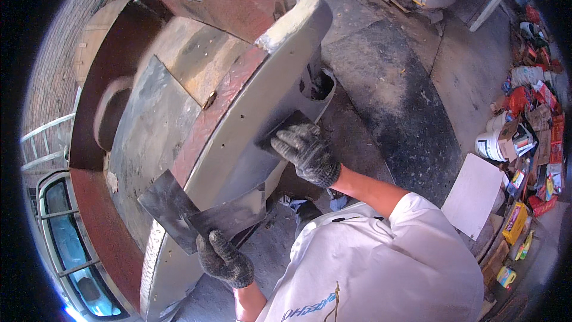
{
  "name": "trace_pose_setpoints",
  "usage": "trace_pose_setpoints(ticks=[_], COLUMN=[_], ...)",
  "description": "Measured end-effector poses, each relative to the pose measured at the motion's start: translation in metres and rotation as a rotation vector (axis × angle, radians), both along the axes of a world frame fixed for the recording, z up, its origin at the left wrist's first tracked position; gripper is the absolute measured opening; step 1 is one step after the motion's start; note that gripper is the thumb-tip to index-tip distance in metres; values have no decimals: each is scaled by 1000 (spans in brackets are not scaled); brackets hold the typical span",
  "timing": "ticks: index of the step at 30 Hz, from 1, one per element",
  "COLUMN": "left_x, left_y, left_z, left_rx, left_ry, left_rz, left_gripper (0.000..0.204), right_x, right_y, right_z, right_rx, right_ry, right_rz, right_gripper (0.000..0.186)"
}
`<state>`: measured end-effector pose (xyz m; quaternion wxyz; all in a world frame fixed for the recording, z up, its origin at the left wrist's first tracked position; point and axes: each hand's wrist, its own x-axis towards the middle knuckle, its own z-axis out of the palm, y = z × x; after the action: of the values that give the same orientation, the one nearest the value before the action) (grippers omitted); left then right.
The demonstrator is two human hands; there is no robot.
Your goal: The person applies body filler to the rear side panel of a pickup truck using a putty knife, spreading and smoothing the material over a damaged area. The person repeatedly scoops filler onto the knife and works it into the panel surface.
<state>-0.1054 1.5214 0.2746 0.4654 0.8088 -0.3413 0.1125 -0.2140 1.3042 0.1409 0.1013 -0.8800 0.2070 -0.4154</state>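
Note:
My left hand [225, 259], in a dark knitted glove, is closed on the lower edge of a creased dark grey sheet [170, 210] that looks like sandpaper. The sheet reaches over the pale side of a truck bed's body panel [223, 158]. My right hand [307, 154], gloved the same way, holds a smaller dark piece of sandpaper [290, 120] under its fingers against the panel's outer face. The thumb is hidden there. Grey and cream patches cover this panel, with cream filler [292, 24] at its far end. Just beyond my right hand is an oval opening [322, 85].
Inside the bed lies a loose grey board [158, 137]. A dark mat [405, 107] covers part of the floor to the right. Beside me are a white board [472, 195], a white bucket [490, 145] and piled boxes and bottles. A vehicle with windows [77, 250] stands at left.

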Motion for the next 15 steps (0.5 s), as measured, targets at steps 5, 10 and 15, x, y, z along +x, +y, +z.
trace_pose_setpoints(ticks=[5,10,15], left_x=[-7,-12,-16], left_y=[-11,-15,-18], left_z=[2,8,12], left_rx=[-11,-29,11], left_ry=[-72,0,-12], left_rz=[30,-24,2], left_gripper=[20,22,24], right_x=[-42,-59,-52], right_y=[-70,-146,-163], right_z=[20,55,63], right_rx=[-122,-334,-431], right_ry=[-70,12,40], right_rz=[0,-64,27], right_gripper=[54,49,44])
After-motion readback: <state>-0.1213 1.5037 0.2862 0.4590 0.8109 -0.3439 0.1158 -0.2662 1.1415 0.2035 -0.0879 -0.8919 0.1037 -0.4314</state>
